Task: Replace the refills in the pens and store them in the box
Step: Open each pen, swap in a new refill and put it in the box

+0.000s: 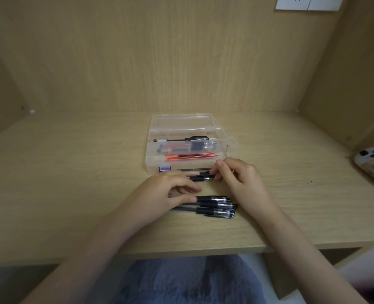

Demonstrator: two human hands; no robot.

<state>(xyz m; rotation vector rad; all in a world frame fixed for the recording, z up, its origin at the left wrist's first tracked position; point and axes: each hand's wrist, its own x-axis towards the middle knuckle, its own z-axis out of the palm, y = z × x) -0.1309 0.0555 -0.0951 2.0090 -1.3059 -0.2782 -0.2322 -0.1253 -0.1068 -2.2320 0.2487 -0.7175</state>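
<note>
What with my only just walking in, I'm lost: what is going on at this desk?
A person is working on a black pen, held between the left hand and the right hand just in front of the open clear box. Red refills and a few pens lie in the box. More black pens lie in a pile on the desk, nearer the person.

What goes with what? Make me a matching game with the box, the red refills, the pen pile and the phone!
Things:
1. box
2. red refills
3. pen pile
4. phone

Clues:
A. at the right edge of the desk
B. lying inside the box
C. see-through plastic
D. black, on the desk in front of the box

Pairs: 1-C, 2-B, 3-D, 4-A
</note>
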